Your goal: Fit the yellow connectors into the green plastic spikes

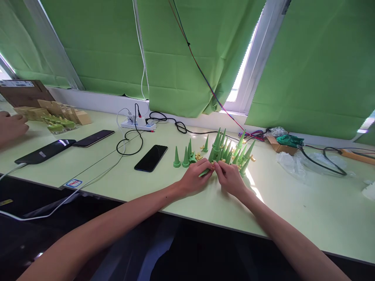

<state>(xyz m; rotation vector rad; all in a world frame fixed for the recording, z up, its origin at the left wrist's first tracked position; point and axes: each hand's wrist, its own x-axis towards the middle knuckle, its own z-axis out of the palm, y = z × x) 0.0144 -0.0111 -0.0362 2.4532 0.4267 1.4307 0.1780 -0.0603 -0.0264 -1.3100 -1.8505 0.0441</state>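
My left hand (197,177) is closed around a green cone (204,172) that lies tilted in its fingers near the table's front. Thumb and fingertips of my right hand (230,177) are pinched against the cone's end, on a small yellowish piece (213,165) mostly covered by the fingers. Just behind both hands stands a cluster of upright green cones (218,146), some with yellowish pieces on them. Several more cones (176,158) stand to the left, beside a little heap of loose yellowish pieces (199,156).
A black phone (151,158) lies left of the cones; two dark devices (93,138) lie farther left. Cables run from a power strip (139,125) at the back. Another person's hand (13,127) is near cardboard boxes (66,111). Plastic bags (293,164) and a small carton (281,146) are at right.
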